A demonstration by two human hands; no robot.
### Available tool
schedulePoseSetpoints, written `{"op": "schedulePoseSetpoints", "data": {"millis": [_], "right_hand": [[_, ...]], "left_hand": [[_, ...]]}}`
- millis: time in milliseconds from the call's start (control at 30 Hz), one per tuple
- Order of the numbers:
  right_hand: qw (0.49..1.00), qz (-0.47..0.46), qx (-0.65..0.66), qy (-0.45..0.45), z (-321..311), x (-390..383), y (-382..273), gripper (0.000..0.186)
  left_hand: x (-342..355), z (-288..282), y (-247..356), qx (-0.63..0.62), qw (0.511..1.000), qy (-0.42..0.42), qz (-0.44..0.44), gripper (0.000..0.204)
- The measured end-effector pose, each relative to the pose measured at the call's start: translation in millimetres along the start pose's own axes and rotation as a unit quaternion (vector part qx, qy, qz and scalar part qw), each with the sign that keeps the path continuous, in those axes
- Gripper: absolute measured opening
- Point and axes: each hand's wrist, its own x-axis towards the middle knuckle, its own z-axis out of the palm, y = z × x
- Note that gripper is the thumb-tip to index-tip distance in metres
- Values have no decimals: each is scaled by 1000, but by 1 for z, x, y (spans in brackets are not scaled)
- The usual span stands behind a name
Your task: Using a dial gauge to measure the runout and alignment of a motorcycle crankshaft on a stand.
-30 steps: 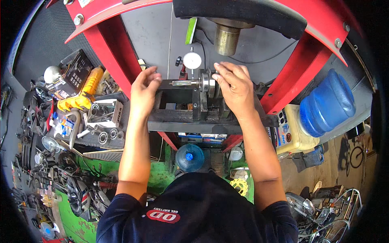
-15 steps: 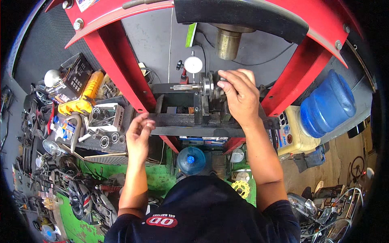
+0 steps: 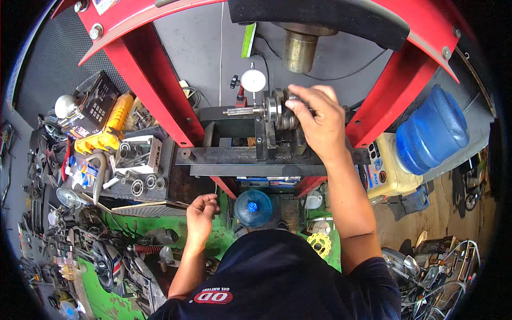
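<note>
My right hand (image 3: 318, 121) grips a steel crankshaft (image 3: 276, 110) that lies across a dark metal stand (image 3: 250, 156) under the red press frame (image 3: 154, 80). The shaft end points left, and a round white dial gauge (image 3: 253, 80) stands just above it. My left hand (image 3: 201, 212) is down by my side, below the stand, fingers loosely curled with nothing in them. The press ram (image 3: 300, 49) hangs above the crankshaft.
A bench at left carries a yellow power tool (image 3: 109, 132), a metal block with several bearings (image 3: 137, 154) and a black box (image 3: 95, 104). Blue water bottles sit at right (image 3: 431, 130) and below the stand (image 3: 253, 207). Motorcycle parts (image 3: 106, 261) crowd the green floor.
My left hand let go of the stand and dropped toward my side. My right hand stayed on the crankshaft.
</note>
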Motion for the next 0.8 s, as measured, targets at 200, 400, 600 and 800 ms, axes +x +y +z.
{"op": "schedulePoseSetpoints", "data": {"millis": [200,400,600,800], "right_hand": [[996,-75,-20,49,6,4,18,15],[999,45,-3,-22,6,-10,8,17],[997,-29,-4,71,6,1,2,16],[998,62,-8,-11,7,-8,14,17]], "left_hand": [[-7,2,-19,27,999,-24,-4,17],[-11,-6,-38,74,997,-19,11,18],[-18,-6,-40,119,993,-15,9,18],[-21,-8,-53,189,981,-14,26,19]]}}
